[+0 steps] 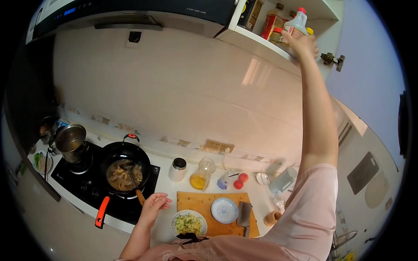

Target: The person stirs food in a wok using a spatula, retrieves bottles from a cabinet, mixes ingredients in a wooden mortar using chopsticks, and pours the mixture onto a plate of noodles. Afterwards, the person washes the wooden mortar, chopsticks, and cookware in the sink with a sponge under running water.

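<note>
Right hand (303, 45) around red-capped bottle (297, 26) | left hand (154, 206) beside spatula handle (139, 196)

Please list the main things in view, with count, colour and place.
Wok: 1, black, on stove
Pot: 1, silver, on stove
Flask: 1, white, on counter
Jug: 1, clear, on counter
Board: 1, brown, on counter
Plate: 1, pale blue, on board
Cleaver: 1, grey, on board
Bowl: 1, white, left of plate
Bottles and jars: several, mixed colours, in cabinet
Left hand: 1, bare, above counter
Right hand: 1, bare, at red-capped bottle
</note>
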A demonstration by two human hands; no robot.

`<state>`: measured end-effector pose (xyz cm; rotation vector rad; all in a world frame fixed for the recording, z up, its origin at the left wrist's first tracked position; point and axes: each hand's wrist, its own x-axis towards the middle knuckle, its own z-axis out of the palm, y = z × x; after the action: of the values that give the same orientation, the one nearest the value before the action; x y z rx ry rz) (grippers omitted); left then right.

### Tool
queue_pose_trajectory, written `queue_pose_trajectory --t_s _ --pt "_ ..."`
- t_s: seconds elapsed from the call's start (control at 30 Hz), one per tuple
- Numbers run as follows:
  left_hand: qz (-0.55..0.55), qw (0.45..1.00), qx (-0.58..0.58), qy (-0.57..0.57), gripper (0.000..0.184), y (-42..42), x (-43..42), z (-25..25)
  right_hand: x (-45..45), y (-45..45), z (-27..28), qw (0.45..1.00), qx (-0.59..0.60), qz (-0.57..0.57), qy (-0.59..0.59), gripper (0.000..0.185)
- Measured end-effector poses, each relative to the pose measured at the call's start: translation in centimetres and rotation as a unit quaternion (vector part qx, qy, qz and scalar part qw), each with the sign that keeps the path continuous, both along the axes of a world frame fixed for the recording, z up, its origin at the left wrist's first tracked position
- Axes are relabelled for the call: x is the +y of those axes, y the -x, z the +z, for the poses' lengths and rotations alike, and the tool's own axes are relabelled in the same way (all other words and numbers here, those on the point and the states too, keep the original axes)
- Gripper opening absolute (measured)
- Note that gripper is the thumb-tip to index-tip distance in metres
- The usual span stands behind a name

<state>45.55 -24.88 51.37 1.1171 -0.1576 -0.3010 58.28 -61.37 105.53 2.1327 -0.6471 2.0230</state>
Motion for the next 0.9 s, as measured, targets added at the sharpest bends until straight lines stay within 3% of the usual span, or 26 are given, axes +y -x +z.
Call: queue_pose_trajectory --t_s 0.07,0.17,0.23,0.3,0.5,0.67,0.73,0.87,0.9 --pt "0.006 1.000 0.014 0.000 0.019 0.0 0.2 -0.3 5.9 2.9 -1.8 0.969 -0.134 -0.084 0.188 0.081" --pt "0.006 1.000 0.024 0.002 0.019 -0.3 0.3 -0.7 5.8 -2.4 2.0 0.970 0.068 0.173 0.155 0.078" --pt "0.009 1.000 0.029 0.005 0.019 -0.3 0.5 -0.8 8.4 -3.3 3.4 0.942 0.277 0.185 0.024 0.073" --pt "0.021 0.999 0.033 0.011 0.019 -0.3 0.8 -0.8 9.6 -4.8 4.0 0.930 0.299 0.213 0.001 0.062" --pt "0.070 0.996 0.049 0.013 0.018 -0.3 2.6 -2.2 7.7 -10.5 6.3 0.889 0.380 0.231 -0.107 0.065" --pt "0.094 0.994 0.041 0.029 0.017 -0.6 3.2 -2.2 6.7 -12.1 6.5 0.858 0.343 0.344 -0.166 0.066" --pt "0.093 0.995 0.031 0.030 0.017 -0.6 3.2 -1.8 9.0 -8.8 5.6 0.867 0.293 0.345 -0.211 0.067" --pt "0.071 0.997 0.023 0.020 0.018 -0.4 2.4 -0.9 11.0 -1.8 4.0 0.857 0.238 0.396 -0.228 0.052" --pt "0.059 0.998 0.020 0.013 0.018 -0.6 2.0 -0.4 8.9 -3.3 4.9 0.847 0.222 0.413 -0.250 0.060"
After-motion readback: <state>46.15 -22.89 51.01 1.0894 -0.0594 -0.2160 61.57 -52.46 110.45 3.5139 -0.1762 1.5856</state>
